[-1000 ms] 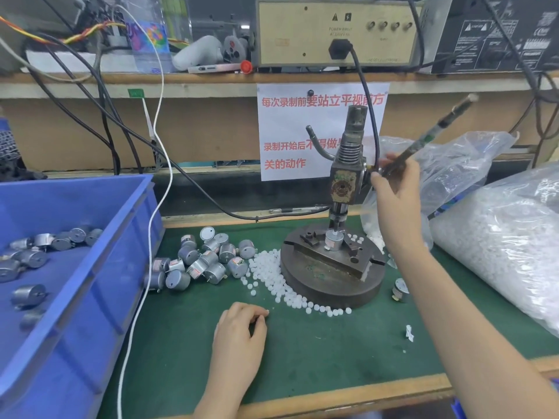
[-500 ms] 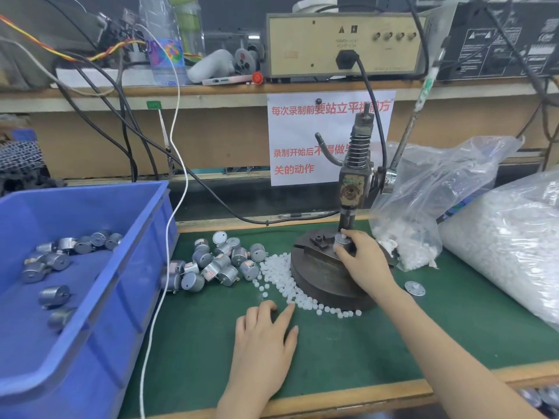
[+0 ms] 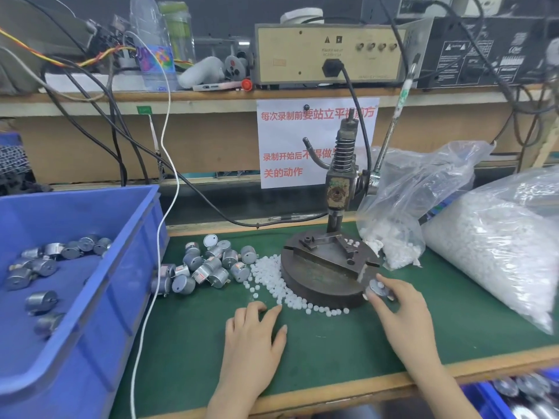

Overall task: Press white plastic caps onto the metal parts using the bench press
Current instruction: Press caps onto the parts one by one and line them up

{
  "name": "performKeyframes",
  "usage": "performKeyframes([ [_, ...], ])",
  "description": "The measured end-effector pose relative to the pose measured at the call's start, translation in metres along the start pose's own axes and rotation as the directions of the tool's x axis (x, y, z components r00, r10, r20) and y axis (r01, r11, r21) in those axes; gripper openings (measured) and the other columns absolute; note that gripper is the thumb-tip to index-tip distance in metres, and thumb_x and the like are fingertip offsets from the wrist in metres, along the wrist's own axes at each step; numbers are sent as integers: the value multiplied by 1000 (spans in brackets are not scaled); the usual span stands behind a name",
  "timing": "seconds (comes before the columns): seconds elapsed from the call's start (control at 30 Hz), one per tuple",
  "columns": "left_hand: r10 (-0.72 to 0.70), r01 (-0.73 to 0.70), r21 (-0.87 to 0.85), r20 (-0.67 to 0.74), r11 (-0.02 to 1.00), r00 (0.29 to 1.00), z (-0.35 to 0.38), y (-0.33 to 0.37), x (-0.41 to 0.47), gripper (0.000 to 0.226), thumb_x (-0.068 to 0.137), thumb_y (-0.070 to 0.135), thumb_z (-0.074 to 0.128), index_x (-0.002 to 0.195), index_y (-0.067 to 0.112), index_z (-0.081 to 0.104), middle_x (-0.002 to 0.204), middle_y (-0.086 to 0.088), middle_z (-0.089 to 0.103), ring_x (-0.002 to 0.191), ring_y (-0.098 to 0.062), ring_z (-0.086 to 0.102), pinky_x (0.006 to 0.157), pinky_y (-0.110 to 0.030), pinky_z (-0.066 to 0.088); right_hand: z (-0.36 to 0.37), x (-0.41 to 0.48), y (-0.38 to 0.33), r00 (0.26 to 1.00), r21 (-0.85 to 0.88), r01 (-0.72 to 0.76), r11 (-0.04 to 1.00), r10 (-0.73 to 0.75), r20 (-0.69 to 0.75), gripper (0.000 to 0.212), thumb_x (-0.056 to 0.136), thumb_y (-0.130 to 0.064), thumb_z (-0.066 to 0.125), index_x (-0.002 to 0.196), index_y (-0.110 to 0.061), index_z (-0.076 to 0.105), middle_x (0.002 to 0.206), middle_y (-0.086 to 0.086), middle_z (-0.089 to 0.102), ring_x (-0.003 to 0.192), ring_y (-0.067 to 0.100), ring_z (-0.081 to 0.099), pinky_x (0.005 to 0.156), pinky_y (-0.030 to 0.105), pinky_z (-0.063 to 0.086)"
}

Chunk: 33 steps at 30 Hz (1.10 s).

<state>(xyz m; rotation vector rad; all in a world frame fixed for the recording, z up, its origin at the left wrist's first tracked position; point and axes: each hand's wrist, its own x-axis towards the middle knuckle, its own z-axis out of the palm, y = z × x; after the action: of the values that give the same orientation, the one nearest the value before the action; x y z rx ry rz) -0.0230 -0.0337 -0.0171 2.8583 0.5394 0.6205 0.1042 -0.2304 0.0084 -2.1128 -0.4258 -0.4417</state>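
Right now my right hand pinches a metal motor at the press base; my left hand lies flat and empty on the bench by the white caps.

metal part blurred, blue bin — and bag — cropped

You have one bench press in front of you. About fifteen metal parts lie heaped to its left, and you pinch a single metal part in your right hand. Roughly ten more sit in the blue bin on your left. A second blue bin shows at the lower right, its contents too blurred to count. The loose white caps are too many to count. More caps fill two clear bags, one small and one large. One paper sign hangs behind.
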Motion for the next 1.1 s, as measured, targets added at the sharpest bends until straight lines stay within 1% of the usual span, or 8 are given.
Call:
performKeyframes([
  [0.2,-137,128,-271,-14,954,990,-3,-5,4,33,94,33,45,126,26,50,115,8,38,102,-9,30,93,-18,25,-5,2,18,985,-137,-71,988,91,149,28,78,-12,73,105,-8,67,108,8,64,98,31,53,88,36,38],
  [0.3,-164,144,-358,-25,923,986,-4,-6,5,29,92,25,51,121,22,55,109,7,38,97,-8,27,91,-17,26,-2,5,17,992,-213,-78,974,98,85,30,77,-12,74,106,-9,67,117,13,52,106,34,48,87,36,37],
  [0.43,-215,187,-400,-24,897,976,-5,-7,7,30,91,18,52,121,18,55,112,3,45,98,-11,35,90,-17,29,0,5,13,990,-231,-133,964,138,4,44,79,-17,72,121,-12,58,119,13,41,101,32,50,68,32,38],
  [0.57,-273,250,-469,18,847,962,-10,-14,17,34,90,12,52,124,15,54,98,3,46,94,-17,49,87,-25,40,5,-4,2,999,-187,-40,981,39,-8,38,82,-14,67,119,-10,59,114,9,42,85,26,54,65,29,38],
  [0.67,-256,251,-423,46,871,966,-11,-19,30,39,90,17,53,129,17,50,91,3,44,81,-14,49,73,-21,37,18,-13,-18,997,-136,53,989,-44,71,34,83,-10,63,117,-11,60,109,2,41,87,23,55,69,32,44],
  [0.77,-229,233,-373,57,898,972,-11,-23,39,39,92,21,51,130,19,50,92,3,42,77,-13,50,70,-20,36,40,-19,-43,969,-68,181,981,-166,181,29,85,-8,61,114,-9,62,108,-3,40,89,15,53,78,20,43],
  [0.9,-176,179,-279,33,943,984,-6,-22,40,24,93,25,49,115,21,60,96,3,44,88,-17,55,70,-27,42,73,-13,-77,912,11,283,959,-273,306,26,87,-12,57,113,-10,62,116,2,44,100,16,52,83,18,38],
  [1.1,-176,162,-365,-6,917,984,-3,-24,37,10,88,15,54,92,9,62,86,4,40,82,-24,53,58,-25,25,134,15,-126,838,8,320,947,-287,465,34,92,-22,48,125,-15,52,124,6,46,115,22,42,93,26,32],
])
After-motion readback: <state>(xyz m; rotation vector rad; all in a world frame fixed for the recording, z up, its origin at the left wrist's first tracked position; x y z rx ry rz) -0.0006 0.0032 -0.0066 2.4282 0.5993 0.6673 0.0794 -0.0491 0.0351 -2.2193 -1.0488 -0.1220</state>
